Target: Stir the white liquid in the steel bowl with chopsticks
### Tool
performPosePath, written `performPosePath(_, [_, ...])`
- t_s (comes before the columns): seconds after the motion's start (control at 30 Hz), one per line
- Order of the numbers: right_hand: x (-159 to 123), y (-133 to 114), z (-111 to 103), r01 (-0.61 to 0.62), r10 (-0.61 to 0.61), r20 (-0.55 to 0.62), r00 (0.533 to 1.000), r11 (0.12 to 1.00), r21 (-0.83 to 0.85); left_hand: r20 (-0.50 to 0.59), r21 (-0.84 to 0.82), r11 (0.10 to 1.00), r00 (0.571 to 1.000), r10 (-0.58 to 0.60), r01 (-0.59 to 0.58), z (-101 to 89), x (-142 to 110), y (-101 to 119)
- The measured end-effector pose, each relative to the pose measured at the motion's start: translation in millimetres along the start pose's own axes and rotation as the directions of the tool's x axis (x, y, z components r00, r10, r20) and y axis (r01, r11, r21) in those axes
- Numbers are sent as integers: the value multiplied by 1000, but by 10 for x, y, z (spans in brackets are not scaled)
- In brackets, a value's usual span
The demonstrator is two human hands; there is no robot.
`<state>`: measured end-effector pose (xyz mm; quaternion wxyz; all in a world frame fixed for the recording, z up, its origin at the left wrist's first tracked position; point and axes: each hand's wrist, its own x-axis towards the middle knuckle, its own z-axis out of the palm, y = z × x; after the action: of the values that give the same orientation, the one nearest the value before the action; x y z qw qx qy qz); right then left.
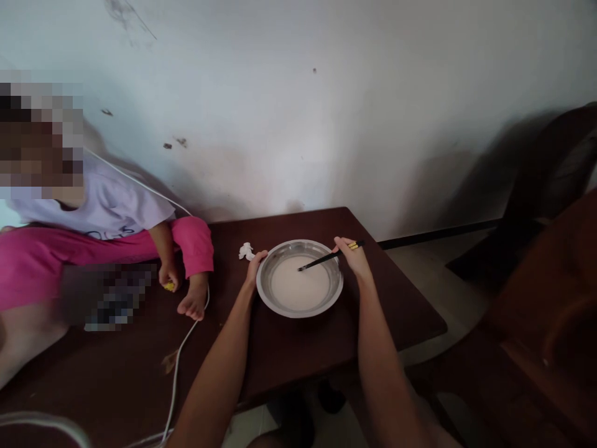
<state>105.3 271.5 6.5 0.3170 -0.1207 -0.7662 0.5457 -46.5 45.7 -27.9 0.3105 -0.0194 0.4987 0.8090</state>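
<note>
A round metal basin (301, 313) stands on the dark brown table, partly filled with a milky off-white liquid (298, 289). My left hand (254, 269) grips the basin's left rim. Between the fingers of my right hand (353, 256) is a pair of black chopsticks (321, 260) with yellow bands near the upper end. Their tips slant down to the left over the middle of the liquid; whether they touch it I cannot tell. My right fingers are also close against the basin's right rim. A crumpled white tissue (245, 251) lies just beyond my left hand.
A person in pink trousers (196, 239) sits on the left of the table (396, 311), a small yellow thing in one hand (170, 277). A white cable (176, 367) runs along the tabletop. Behind is a pale wall (298, 112); dark wooden furniture (536, 323) stands at right.
</note>
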Motion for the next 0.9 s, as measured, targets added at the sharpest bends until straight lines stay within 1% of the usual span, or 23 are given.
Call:
performPosePath(0.03, [55, -17, -31, -14, 14, -6, 1000, 1000, 10, 0, 4, 1000, 1000, -3, 3, -3, 5, -6])
performPosePath(0.07, [107, -48, -63, -25, 25, 23, 999, 1000, 6, 1, 5, 1000, 1000, -9, 9, -5, 10, -12])
performPosePath(0.1, [153, -92, -91, -26, 27, 79, 997, 1000, -3, 4, 4, 1000, 1000, -13, 13, -6, 15, -19])
performPosePath(0.13, [188, -145, -108, -19, 22, 163, 986, 1000, -16, 8, 0, 1000, 1000, -13, 13, -6, 18, -26])
performPosePath(0.2, [219, -251, -96, 15, 3, 327, 945, 999, -51, 19, -11, 1000, 1000, -9, 10, -4, 22, -38])
performPosePath(0.23, [213, -290, -67, 20, 3, 382, 924, 998, -55, 28, -15, 1000, 1000, -8, 9, -3, 21, -41])
performPosePath(0.3, [172, -314, 12, 21, 4, 440, 898, 998, -52, 53, -21, 1000, 999, -11, 12, -4, 14, -41])
performPosePath(0.33, [147, -294, 48, 20, 5, 424, 906, 998, -54, 68, -22, 1000, 998, -16, 17, -7, 9, -36])
performPosePath(0.37, [125, -256, 74, 20, 3, 382, 924, 998, -55, 83, -21, 999, 996, -24, 26, -12, 1, -28])
performPosePath(0.4, [108, -203, 86, 24, -6, 325, 946, 998, -51, 96, -18, 999, 995, -34, 36, -18, -7, -17])
performPosePath(0.47, [87, -76, 63, 30, -26, 168, 985, 999, -18, 119, -7, 998, 991, -61, 62, -31, -26, 10])
performPosePath(0.53, [63, 41, 9, 29, -30, 8, 1000, 997, 73, 135, 6, 996, 987, -87, 88, -39, -47, 37])
performPosePath(0.57, [41, 85, -15, 15, -12, -24, 1000, 993, 116, 141, 11, 995, 985, -98, 98, -42, -57, 48])
performPosePath(0.6, [12, 116, -30, 0, 4, -24, 1000, 989, 150, 147, 16, 994, 983, -106, 105, -43, -66, 55])
performPosePath(0.63, [-22, 134, -34, -14, 12, 7, 1000, 986, 167, 152, 19, 994, 982, -109, 108, -43, -73, 59])
performPosePath(0.67, [-58, 142, -28, -23, 12, 66, 998, 985, 170, 156, 21, 994, 982, -110, 108, -44, -77, 60])
performPosePath(0.73, [-119, 142, -4, -15, -6, 154, 988, 990, 137, 158, 21, 995, 982, -104, 102, -51, -73, 53])
performPosePath(0.77, [-137, 142, 2, 0, -20, 169, 985, 993, 116, 157, 21, 995, 983, -99, 97, -57, -63, 47])
performPosePath(0.8, [-147, 146, -1, 19, -33, 156, 987, 995, 95, 154, 22, 996, 984, -92, 90, -65, -50, 39])
performPosePath(0.83, [-149, 156, -15, 34, -44, 118, 992, 996, 81, 149, 25, 996, 985, -85, 82, -72, -33, 31])
performPosePath(0.9, [-144, 187, -68, 41, -42, 9, 999, 995, 91, 135, 35, 997, 988, -68, 64, -87, 8, 18])
